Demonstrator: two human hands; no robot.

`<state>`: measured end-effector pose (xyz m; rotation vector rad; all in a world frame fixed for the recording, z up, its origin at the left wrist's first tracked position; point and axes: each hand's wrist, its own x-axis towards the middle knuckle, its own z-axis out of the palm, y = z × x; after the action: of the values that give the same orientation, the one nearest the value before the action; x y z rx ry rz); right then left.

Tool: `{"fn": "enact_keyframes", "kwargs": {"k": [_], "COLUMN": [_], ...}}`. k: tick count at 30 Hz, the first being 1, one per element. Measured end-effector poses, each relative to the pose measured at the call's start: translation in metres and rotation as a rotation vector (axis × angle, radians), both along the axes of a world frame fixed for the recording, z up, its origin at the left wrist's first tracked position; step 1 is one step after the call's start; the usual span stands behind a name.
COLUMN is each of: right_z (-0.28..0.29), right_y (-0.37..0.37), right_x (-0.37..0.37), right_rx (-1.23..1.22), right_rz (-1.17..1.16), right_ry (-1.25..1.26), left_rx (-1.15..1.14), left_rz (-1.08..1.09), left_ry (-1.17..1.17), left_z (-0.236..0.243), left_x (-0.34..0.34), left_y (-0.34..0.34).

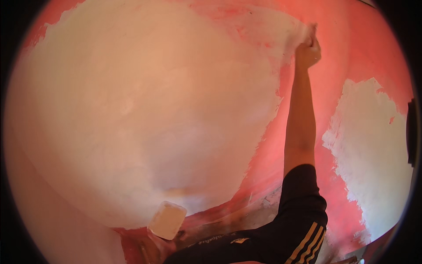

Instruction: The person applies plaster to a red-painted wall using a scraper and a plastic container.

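My right arm reaches up to the wall, and my right hand is closed high on the right, one finger pointing up. It grips what looks like a putty scraper, pale and smeared by motion, at the edge of the coated area. Low in the view, my left hand is partly hidden by a pale rectangular plate with rounded corners, held tilted near my body. Cream-coloured putty covers most of the wall in front of me, with a ragged edge against the pink paint.
A second pale patch with rough edges lies on the pink wall at the right. A dark object stands at the far right rim. Below the wall runs a dull brownish strip, beside my black sleeve.
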<state>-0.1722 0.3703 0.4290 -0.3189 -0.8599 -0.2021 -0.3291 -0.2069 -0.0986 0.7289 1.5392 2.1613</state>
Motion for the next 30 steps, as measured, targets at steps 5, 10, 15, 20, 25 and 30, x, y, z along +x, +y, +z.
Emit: {"fn": "enact_keyframes", "kwargs": {"k": [5,10,15,20,25,30], "right_z": [0.022,-0.004,0.038,0.056,0.007,0.066], "right_y": [0.019,-0.179,-0.067,-0.077,-0.230,-0.105], "right_x": [-0.068,-0.124,-0.023,-0.098,-0.145,-0.035], "right_rx": [0.063,0.545,0.074,0.109,0.295,0.156], "right_rz": [-0.305,0.068,0.105,0.127,0.234,0.272], "right_ry": [-0.167,-0.585,-0.194,-0.438,-0.699,-0.123], "left_rx": [0.029,0.014,0.022,0.076,0.107,0.087], "left_rz": [0.024,0.047,0.021,0.031,0.113,0.151], "left_ry": [-0.022,0.010,0.040,0.005,-0.029,0.025], "left_z": [-0.012,-0.010,0.014,0.013,-0.014,0.019], "left_x": [-0.002,0.008,0.025,0.029,0.027,0.045], "left_y": [0.004,0.006,-0.003,-0.003,-0.008,-0.009]}}
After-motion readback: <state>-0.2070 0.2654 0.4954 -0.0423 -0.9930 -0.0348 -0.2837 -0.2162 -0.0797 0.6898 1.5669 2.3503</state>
